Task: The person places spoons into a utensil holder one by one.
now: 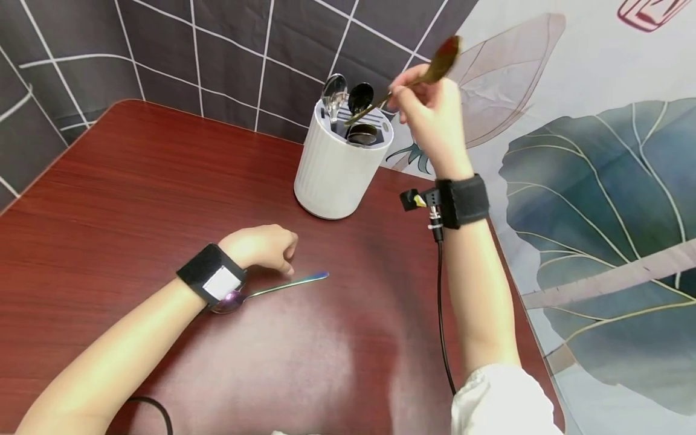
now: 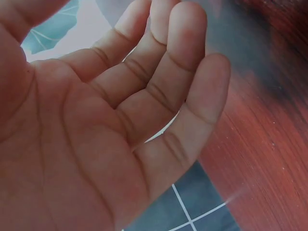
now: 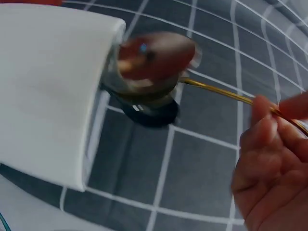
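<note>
My right hand (image 1: 432, 112) pinches a gold spoon (image 1: 443, 59) by its handle, bowl up, with the handle's tail slanting down to the top of a white ribbed cutlery holder (image 1: 334, 172). In the right wrist view, the gold handle (image 3: 221, 91) runs from the fingertips toward the holder's mouth. A silver spoon (image 1: 334, 90), a black spoon (image 1: 360, 95) and a dark gold-toned spoon (image 1: 362, 134) stand in the slots. My left hand (image 1: 263, 246) rests loosely curled near the table with nothing in it. Just in front of it lies an iridescent purple-blue spoon (image 1: 285, 285), its bowl beside the wristband.
The reddish wood table (image 1: 136, 181) meets a dark tiled wall covering (image 1: 228, 60) at the back. A pale leaf-patterned wall covering (image 1: 598, 199) borders its right edge. A black cable (image 1: 441, 314) hangs from the right wrist camera.
</note>
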`<action>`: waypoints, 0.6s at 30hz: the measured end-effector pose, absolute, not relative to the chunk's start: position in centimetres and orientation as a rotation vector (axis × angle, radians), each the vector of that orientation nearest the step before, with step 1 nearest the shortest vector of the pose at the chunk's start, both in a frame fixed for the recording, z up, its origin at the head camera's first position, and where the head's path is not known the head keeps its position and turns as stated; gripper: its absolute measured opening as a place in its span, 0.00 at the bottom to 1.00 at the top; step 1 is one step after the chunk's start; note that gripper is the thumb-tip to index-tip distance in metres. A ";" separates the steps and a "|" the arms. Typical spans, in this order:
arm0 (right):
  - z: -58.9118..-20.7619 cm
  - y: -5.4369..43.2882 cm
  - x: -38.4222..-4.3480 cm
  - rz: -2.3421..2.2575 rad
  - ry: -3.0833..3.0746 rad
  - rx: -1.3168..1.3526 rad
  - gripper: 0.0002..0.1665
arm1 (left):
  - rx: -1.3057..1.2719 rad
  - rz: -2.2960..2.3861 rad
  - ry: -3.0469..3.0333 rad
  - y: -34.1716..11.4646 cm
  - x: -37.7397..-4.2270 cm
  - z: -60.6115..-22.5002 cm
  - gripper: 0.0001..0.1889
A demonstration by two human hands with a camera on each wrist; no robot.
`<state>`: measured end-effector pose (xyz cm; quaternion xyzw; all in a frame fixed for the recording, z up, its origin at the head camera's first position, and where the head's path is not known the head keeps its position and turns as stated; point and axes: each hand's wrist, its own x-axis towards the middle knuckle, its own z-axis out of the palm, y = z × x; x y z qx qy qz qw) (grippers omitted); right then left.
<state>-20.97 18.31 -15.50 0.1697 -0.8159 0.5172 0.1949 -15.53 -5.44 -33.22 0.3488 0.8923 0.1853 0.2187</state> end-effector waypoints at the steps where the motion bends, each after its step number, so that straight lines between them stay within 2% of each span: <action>1: -15.6 17.9 -21.4 1.369 -2.377 0.462 0.08 | 0.961 0.508 2.470 -5.5 -15.5 -33.2 0.13; 5: -16.5 16.5 -22.5 1.079 -2.615 0.433 0.08 | 0.939 0.511 2.482 -5.8 -15.7 -33.2 0.13; 11: -17.2 16.0 -23.2 1.038 -2.644 0.355 0.10 | 0.932 0.517 2.489 -6.1 -16.1 -33.0 0.12; 18: -17.4 15.6 -23.7 0.907 -2.714 0.434 0.08 | 0.921 0.529 2.482 -6.1 -16.0 -33.4 0.13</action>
